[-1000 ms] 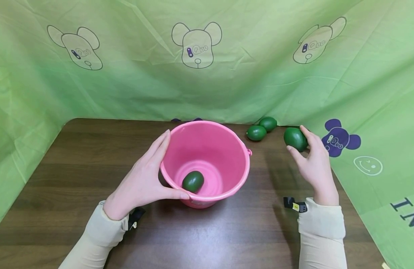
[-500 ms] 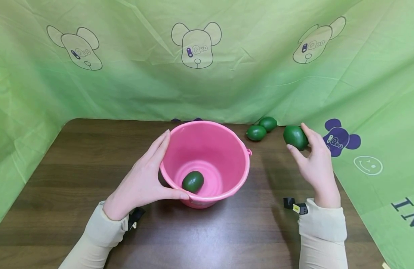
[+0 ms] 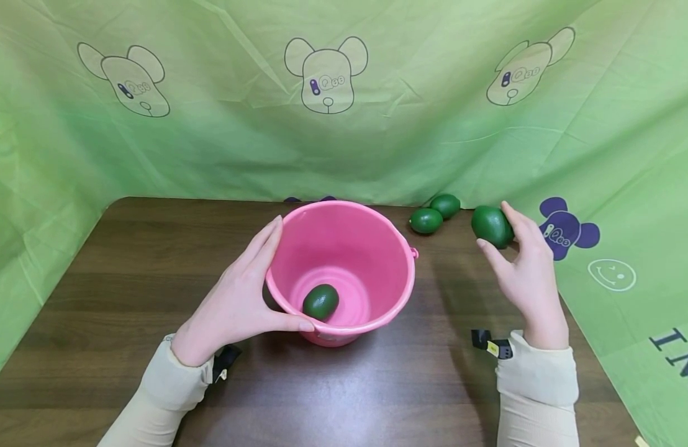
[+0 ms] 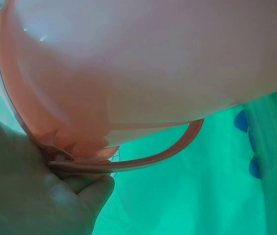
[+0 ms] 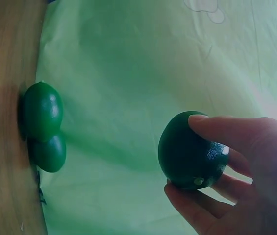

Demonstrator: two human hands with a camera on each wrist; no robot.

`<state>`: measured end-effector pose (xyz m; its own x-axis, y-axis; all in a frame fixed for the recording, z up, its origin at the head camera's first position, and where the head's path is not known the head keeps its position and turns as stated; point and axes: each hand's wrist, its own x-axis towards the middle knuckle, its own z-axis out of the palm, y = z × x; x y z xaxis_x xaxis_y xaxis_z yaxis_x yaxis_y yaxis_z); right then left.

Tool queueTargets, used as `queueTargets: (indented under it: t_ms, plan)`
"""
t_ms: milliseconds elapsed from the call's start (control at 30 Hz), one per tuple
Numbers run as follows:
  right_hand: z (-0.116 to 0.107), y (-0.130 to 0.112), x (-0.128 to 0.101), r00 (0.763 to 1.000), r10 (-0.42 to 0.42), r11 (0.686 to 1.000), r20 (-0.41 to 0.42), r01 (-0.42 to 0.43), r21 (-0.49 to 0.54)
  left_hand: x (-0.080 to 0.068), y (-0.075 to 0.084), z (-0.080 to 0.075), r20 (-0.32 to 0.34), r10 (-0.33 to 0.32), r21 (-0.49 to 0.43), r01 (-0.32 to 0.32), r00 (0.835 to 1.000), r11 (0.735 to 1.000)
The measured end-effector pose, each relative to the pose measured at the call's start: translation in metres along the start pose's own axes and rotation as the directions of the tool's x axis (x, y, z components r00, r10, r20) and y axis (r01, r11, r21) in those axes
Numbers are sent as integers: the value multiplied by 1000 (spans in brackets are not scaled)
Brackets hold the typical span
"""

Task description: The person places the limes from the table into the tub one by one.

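Observation:
A pink bucket (image 3: 401, 267) stands mid-table in the head view, with one lime (image 3: 320, 302) at the bottom of it. My left hand (image 3: 238, 298) grips its left rim, thumb along the front edge and fingers along the side. The left wrist view has the bucket's outer wall (image 4: 153, 63) and its curved handle (image 4: 163, 155) beside that hand. Off to the right, my right hand (image 3: 525, 267) holds another lime (image 3: 491, 226) between thumb and fingers. In the right wrist view this lime (image 5: 185, 149) is up off the table.
Two limes, one nearer (image 3: 426, 220) and one farther (image 3: 446, 205), lie side by side at the table's back edge, right of the bucket. A green printed cloth (image 3: 226, 136) hangs behind the brown wooden table (image 3: 126, 261) and along both sides.
My right hand has risen slightly with its lime, drifting a touch up and right in the head view. The left hand and the bucket stay put.

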<state>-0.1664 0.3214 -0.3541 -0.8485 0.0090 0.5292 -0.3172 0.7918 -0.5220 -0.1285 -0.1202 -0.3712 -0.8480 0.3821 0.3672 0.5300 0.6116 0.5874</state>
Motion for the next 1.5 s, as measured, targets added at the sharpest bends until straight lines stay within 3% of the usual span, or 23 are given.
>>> queueTargets:
  t_ms: [1500]
  plan:
    - [-7, -41, -5, 988, -96, 990, -125, 107, 90, 0, -1, 0, -2, 3, 4, -3, 1000, 1000]
